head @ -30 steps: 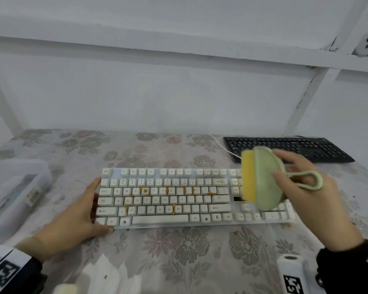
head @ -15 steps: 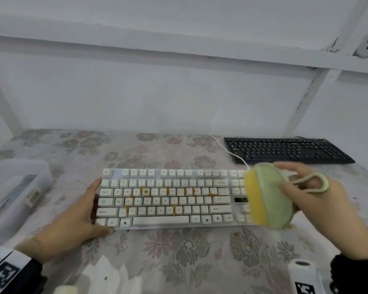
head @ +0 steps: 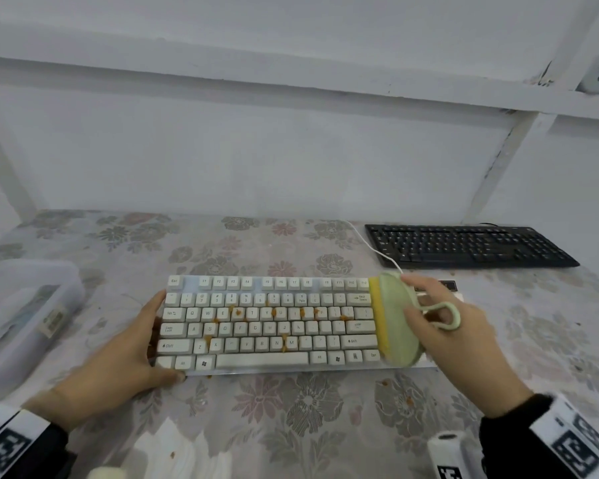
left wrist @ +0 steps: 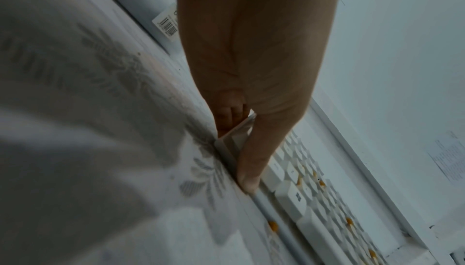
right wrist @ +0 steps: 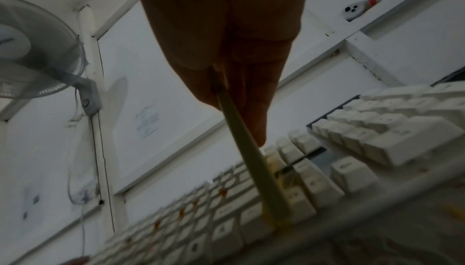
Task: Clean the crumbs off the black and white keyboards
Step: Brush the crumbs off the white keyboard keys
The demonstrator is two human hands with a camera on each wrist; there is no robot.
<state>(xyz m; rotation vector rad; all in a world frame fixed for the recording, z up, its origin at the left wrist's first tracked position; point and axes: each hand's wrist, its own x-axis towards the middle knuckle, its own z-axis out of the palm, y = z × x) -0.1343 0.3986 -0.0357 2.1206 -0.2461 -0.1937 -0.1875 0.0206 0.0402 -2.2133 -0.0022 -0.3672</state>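
Observation:
The white keyboard (head: pixel 270 326) lies mid-table with orange crumbs (head: pixel 237 312) between its letter keys. My left hand (head: pixel 125 354) holds its left end, thumb along the front corner (left wrist: pixel 249 171) and fingers against the side. My right hand (head: pixel 453 337) grips an oval green brush (head: pixel 400 323) with yellow bristles, its bristle side down on the keys at the right of the letter block. The brush (right wrist: pixel 254 158) stands on edge among the keys in the right wrist view. The black keyboard (head: pixel 464 245) lies at the back right, untouched.
A clear plastic box (head: pixel 25 305) sits at the left table edge. Loose crumbs (head: pixel 384 382) lie on the flowered cloth in front of the white keyboard. White tissue (head: pixel 173 451) and a white tagged cylinder (head: pixel 446 454) are near the front edge. A wall stands behind.
My right hand has brought the brush from above the number pad down and left onto the keys. The left hand has stayed on the keyboard's left end.

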